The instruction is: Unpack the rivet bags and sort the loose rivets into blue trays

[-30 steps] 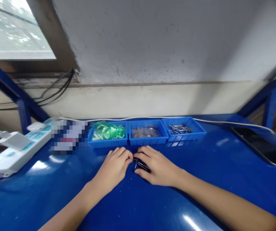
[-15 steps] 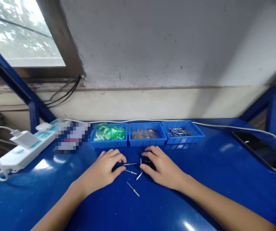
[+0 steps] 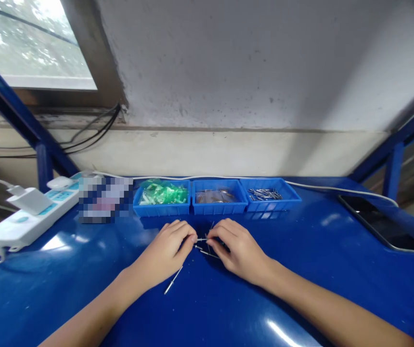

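Blue table, two bare hands at its middle; a blind rivet lies roughly level between them, one end in the pinched thumb and forefinger of the left hand; the right hand appears closed on the other end with its fingertips, remaining fingers curled above; we take the double hold as a way to steady or align so thin a piece.

Beneath and beside the fingers we note further loose rivets, partly hidden, their count uncertain; they seem to be kept there for short reach; another single rivet lies slanted by the left wrist, apart from the rest.

Beyond the hands, three bins side by side, likely so that each kind of part keeps to itself: left bin with a green plastic bag; middle bin with a clear bag and slim pieces we cannot identify; right bin with loose metal pins; far right, a dark phone, well away from the handwork.
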{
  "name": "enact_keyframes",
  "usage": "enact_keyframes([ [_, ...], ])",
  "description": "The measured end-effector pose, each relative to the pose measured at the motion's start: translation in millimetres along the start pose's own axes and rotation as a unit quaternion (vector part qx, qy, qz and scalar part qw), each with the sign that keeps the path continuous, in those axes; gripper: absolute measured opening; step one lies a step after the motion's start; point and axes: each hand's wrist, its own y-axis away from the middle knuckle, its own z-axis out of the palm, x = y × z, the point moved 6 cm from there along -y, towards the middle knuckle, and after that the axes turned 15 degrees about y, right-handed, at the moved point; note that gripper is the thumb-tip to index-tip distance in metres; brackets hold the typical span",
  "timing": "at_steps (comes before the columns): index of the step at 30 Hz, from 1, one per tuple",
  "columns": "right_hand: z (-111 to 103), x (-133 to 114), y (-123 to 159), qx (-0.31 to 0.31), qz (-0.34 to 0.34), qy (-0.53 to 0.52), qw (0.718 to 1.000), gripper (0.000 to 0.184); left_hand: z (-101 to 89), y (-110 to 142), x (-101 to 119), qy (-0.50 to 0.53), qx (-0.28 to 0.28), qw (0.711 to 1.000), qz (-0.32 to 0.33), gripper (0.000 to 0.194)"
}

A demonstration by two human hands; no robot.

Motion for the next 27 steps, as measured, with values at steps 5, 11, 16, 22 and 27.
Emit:
enact_keyframes([
  [5,-6.5,3.1,0.8,0.029,0.026,0.010,0.999,0.018,-5.8,1.6,7.7,0.012,0.028,0.999,0.039,0.013],
  [11,-8.8,-6.2,0.3,0.031,-0.001,0.007,0.999,0.018,-8.0,2.0,17.4,-0.001,0.029,0.997,0.067,0.025],
  [16,-33.2,2.5,-1.8,0.099,-0.056,0.079,0.990,0.013,-6.8,2.0,10.0,-0.008,0.002,0.998,0.056,0.020],
  [22,-92.7,95.1,11.5,0.266,0.153,0.299,0.904,0.013,0.6,5.7,-11.7,-0.057,-0.067,0.996,0.012,0.007],
  [27,-84.4,78.4,8.5,0.234,0.143,0.236,0.932,0.011,5.0,5.1,-10.4,-0.036,-0.057,0.998,0.014,0.016],
])
